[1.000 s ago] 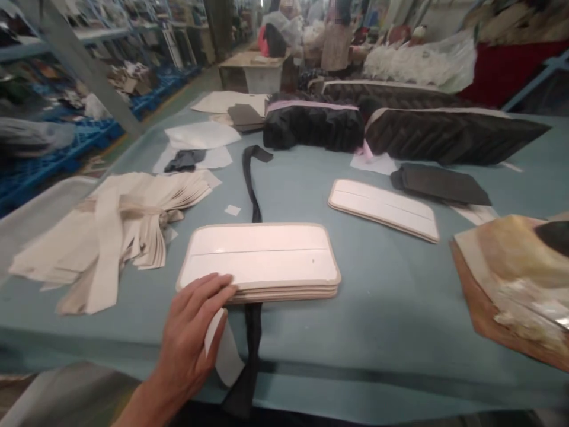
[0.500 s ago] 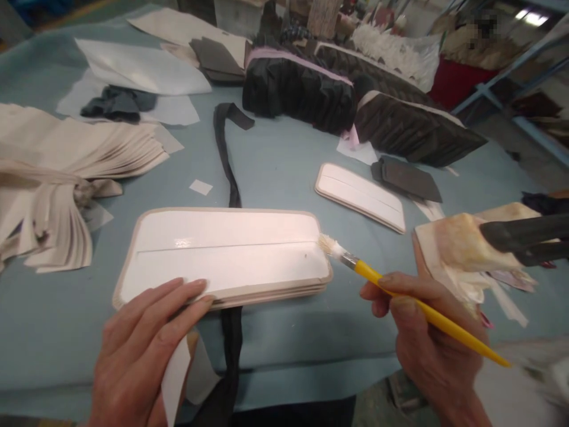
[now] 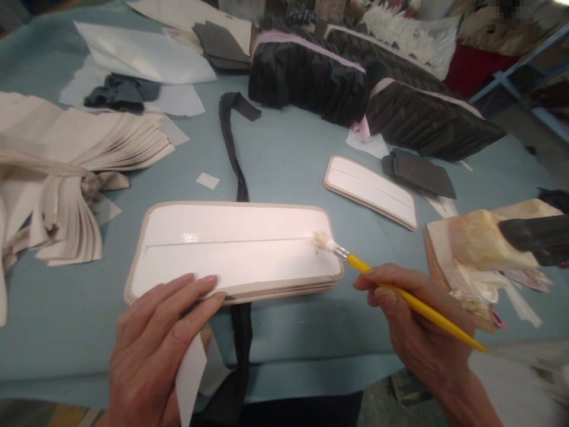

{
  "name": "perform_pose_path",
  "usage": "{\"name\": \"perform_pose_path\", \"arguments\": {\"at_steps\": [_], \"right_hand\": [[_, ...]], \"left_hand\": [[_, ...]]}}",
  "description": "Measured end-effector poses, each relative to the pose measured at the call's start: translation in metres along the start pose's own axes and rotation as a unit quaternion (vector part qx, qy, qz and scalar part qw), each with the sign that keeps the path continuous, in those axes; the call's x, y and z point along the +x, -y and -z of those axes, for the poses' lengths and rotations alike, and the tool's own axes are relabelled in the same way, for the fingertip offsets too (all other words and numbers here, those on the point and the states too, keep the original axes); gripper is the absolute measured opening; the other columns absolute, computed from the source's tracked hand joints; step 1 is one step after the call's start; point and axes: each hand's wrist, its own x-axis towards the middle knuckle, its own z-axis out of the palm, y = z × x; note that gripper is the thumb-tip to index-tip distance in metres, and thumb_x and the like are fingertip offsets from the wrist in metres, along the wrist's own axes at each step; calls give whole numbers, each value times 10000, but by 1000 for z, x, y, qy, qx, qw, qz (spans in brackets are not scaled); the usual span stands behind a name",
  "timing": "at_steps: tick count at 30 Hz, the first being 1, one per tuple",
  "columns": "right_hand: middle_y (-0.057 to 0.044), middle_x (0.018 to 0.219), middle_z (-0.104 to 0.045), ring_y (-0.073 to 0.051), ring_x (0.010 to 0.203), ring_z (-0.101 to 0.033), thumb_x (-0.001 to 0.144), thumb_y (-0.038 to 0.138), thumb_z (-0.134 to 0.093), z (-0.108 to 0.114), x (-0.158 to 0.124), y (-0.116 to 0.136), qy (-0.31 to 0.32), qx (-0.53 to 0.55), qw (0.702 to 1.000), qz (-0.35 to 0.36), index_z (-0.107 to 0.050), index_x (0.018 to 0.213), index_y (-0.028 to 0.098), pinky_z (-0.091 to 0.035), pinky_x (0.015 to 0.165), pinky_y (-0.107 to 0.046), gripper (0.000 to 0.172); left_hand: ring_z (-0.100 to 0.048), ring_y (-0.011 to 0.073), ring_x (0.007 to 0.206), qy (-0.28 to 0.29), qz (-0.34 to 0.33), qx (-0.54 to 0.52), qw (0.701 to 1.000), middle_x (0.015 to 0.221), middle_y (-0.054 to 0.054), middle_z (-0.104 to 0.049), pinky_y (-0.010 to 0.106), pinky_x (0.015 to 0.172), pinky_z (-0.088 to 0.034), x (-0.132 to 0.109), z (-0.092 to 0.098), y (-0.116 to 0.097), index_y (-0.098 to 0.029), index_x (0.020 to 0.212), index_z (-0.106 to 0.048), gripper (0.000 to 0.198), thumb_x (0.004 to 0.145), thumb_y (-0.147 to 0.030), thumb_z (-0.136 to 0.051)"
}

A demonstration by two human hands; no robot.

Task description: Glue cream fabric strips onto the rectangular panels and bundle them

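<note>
My right hand (image 3: 418, 320) is closed around a yellow-handled brush (image 3: 411, 302), whose pale bristles touch the right end of a white panel (image 3: 231, 228). The panel has beige edges, rounded corners and a line along its length; it lies on top of a small stack. My left hand (image 3: 155, 344) rests its outstretched fingers on the stack's near left edge. A white piece of card or paper (image 3: 191, 376) sits by that palm; whether the thumb grips it is hidden. Beneath the stack runs a black fabric strip (image 3: 242, 332).
A smaller white panel stack (image 3: 368, 190) lies to the right, near folded dark pieces (image 3: 418, 172). Black gathered bundles (image 3: 309, 77) stand at the back. Beige fabric layers (image 3: 89, 142) spread left. A glue-stained pale block (image 3: 480, 237) with a dark handle (image 3: 537, 237) is at right.
The brush tip has moved left from the panel's right edge onto its white surface. My left hand stays at the stack's near edge. The view has shifted slightly.
</note>
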Motion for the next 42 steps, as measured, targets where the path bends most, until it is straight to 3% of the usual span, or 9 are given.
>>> {"name": "perform_pose_path", "arguments": {"at_steps": [9, 15, 27, 42], "right_hand": [[9, 941, -760, -114, 738, -689, 1022, 173, -643, -15, 7, 14, 39, 7, 999, 11, -714, 1083, 266, -564, 690, -212, 133], [6, 928, -767, -127, 745, -726, 1025, 192, -628, -28, 18, 30, 66, -20, 996, 49, -702, 1060, 267, -580, 697, -210, 111], [-13, 947, -771, -155, 824, -763, 1014, 170, -647, -53, 27, 62, 113, -10, 989, 98, -694, 1125, 268, -602, 751, -238, 156], [0, 944, -748, -138, 772, -738, 1027, 154, -609, -86, 56, 96, 200, -32, 964, 173, -639, 1135, 257, -604, 692, -204, 151]], "left_hand": [[-586, 329, 1378, -8, -29, -3, 1000, 1399, 148, -697, 507, 1200, -393, -1, -2, 4, -170, 1366, -653, 425, 978, -125, -485], [-579, 294, 1388, -14, -27, -16, 999, 1389, 141, -713, 472, 1188, -409, 2, -1, 1, -167, 1325, -668, 415, 961, -100, -482], [-532, 240, 1418, -32, -10, -61, 998, 1393, 111, -715, 419, 1252, -321, -4, -8, -2, -172, 1312, -659, 487, 879, -77, -458], [-635, 204, 1310, -113, -7, -143, 983, 1201, 94, -799, 360, 1267, -302, -5, -17, 1, -157, 1258, -685, 331, 1056, -236, -435]]}}
